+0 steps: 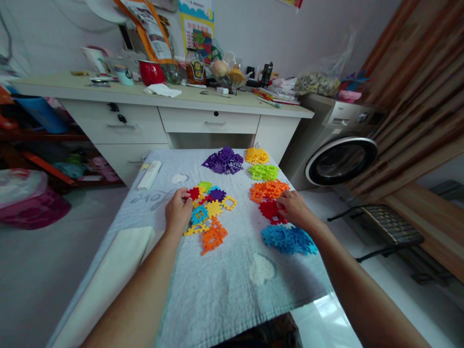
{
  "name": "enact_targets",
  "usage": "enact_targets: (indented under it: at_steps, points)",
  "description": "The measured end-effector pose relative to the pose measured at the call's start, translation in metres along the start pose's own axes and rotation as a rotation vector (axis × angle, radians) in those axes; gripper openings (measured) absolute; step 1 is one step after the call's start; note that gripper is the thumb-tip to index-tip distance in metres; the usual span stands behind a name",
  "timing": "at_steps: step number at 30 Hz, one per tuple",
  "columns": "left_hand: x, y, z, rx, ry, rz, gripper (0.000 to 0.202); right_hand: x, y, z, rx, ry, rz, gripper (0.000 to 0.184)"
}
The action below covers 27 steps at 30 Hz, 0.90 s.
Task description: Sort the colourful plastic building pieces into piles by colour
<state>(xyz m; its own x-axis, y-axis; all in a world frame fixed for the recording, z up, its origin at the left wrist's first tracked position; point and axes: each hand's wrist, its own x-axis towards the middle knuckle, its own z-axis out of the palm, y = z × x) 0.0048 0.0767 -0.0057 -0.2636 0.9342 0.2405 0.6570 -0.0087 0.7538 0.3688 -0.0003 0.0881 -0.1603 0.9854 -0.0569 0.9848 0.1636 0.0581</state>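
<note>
My left hand (177,211) is at the left edge of a mixed heap of plastic interlocking building pieces, its fingertips pinched on a red building piece (194,193). In that heap lie yellow pieces (213,209), a light blue piece (199,214), a purple piece (218,195), a green piece (205,186) and orange pieces (213,237). On the right, my right hand (294,208) has its fingers closed at the edge of the red pile (271,211), seemingly on a red piece; the fingertips are partly hidden. Orange pile (266,190) lies just beyond, blue pile (288,239) nearer me.
Farther back on the cloth-covered table (232,290) are purple (224,160), yellow (257,155) and lime green (263,172) piles. A white box (150,175) lies at the left. Behind stands a cluttered white desk (213,118), with a washing machine (337,145) to its right.
</note>
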Motion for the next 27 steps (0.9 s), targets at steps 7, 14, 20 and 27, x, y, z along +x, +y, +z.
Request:
enact_targets:
  at_steps: [7,14,20,27]
  points:
    - [0.001,-0.005,0.002,-0.027,0.004,0.023,0.037,-0.003,-0.007,-0.008,0.007,0.007,0.04,0.014]
    - [0.002,-0.01,0.005,-0.081,0.02,0.018,0.045,0.0,-0.067,-0.025,0.225,0.108,-0.104,0.023]
    - [0.001,-0.008,0.004,-0.143,0.012,0.01,0.043,0.017,-0.152,-0.011,0.395,0.04,-0.152,0.039]
    - [0.001,-0.007,0.004,-0.22,0.02,-0.015,0.041,0.043,-0.182,0.039,0.457,0.135,-0.092,0.055]
